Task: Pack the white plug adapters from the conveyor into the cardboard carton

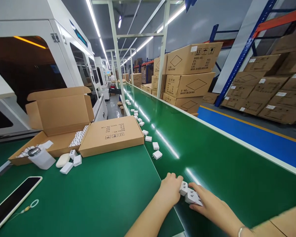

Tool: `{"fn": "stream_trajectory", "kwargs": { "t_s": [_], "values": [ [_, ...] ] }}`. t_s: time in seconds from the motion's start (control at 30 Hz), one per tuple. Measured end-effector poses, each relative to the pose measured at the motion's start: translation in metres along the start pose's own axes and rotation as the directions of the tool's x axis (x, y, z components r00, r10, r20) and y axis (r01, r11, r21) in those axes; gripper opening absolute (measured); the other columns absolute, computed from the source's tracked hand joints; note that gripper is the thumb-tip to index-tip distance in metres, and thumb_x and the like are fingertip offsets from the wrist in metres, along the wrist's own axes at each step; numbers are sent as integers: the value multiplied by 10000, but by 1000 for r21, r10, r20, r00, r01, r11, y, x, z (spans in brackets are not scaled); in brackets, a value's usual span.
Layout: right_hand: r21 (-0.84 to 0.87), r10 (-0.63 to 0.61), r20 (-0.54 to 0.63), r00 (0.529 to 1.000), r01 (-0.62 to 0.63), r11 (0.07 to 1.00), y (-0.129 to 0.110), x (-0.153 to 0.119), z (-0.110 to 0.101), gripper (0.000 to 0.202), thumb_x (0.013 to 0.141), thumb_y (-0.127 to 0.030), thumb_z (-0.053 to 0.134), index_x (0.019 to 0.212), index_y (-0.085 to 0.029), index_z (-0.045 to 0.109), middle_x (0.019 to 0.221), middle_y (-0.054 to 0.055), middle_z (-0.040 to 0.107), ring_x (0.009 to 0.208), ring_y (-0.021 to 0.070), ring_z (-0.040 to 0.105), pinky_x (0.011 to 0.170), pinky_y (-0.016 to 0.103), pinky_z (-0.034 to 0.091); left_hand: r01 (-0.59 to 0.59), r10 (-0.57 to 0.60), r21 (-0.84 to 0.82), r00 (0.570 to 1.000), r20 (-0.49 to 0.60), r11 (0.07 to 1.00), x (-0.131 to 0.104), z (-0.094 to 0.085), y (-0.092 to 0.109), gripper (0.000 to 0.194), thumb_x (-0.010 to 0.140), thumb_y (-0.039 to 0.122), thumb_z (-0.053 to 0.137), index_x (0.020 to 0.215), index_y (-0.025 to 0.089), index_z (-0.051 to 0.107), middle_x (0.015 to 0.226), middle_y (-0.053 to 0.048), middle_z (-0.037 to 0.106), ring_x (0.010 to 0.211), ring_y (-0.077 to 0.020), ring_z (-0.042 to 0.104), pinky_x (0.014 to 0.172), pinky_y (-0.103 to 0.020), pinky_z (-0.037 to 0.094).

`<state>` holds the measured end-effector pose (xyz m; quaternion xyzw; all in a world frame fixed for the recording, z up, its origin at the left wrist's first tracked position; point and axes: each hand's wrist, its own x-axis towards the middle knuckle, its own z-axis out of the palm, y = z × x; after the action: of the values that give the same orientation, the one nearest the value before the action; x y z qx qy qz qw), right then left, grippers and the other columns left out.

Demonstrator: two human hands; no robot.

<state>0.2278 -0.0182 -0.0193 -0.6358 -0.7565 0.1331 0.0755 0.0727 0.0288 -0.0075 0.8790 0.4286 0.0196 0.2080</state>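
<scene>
Our chargers sat between both hands over the belt, just past its left edge, level with the near right corner of the bench. At least two in a short line, end to end. Long axis ran from the left hand down and right into the right hand, so each hand had one end.

Right fingers: nearly closed, thumb on the near side, index on the far side, chargers pinched between. Left fingers: curled, tips against the left-hand charger; we couldn't tell if they gripped or only steadied it. Also couldn't tell if the line touched the belt.

Nearest loose charger lay ahead and left of our left fingers, on the belt by its left edge. Left hand was nearer, right well apart. More loose chargers trailed up that edge, past the closed box at the bench's far right corner.
</scene>
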Motion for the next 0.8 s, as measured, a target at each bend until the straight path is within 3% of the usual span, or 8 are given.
{"fn": "stream_trajectory", "kwargs": {
  "t_s": [0.13,0.3,0.6,0.8],
  "values": [
    [-53,30,-32,999,-32,998,-5,-1,1,503,671,-311,571,1154,-247,451,1073,80,586,995,287,545,674,364,500,37,-36,-55,999,22,998,-2,-7,1,531,713,103,502,1213,180,340,1118,-111,497,968,-238,530,789,-343,458],
    [-94,2,-12,1000,-3,996,-19,2,7,394,810,-383,416,1167,-223,464,967,86,611,874,280,591,585,362,495,228,-228,9,973,47,974,-7,-14,9,366,750,94,484,1104,121,396,984,-137,592,902,-247,589,735,-330,460],
    [-138,38,-12,999,-40,990,-31,-11,12,391,867,-343,286,1190,-222,471,855,98,600,747,269,594,554,330,429,92,-103,118,991,91,989,-10,-1,17,281,775,177,484,1048,128,437,953,-135,621,853,-244,615,703,-321,458],
    [10,131,8,991,-131,991,-33,-13,4,332,847,-398,306,1024,-251,546,792,62,618,679,262,602,559,335,414,183,-189,77,979,71,980,-11,-6,22,294,795,172,462,1089,164,451,960,-115,630,898,-238,606,748,-331,447]
  ]
}}
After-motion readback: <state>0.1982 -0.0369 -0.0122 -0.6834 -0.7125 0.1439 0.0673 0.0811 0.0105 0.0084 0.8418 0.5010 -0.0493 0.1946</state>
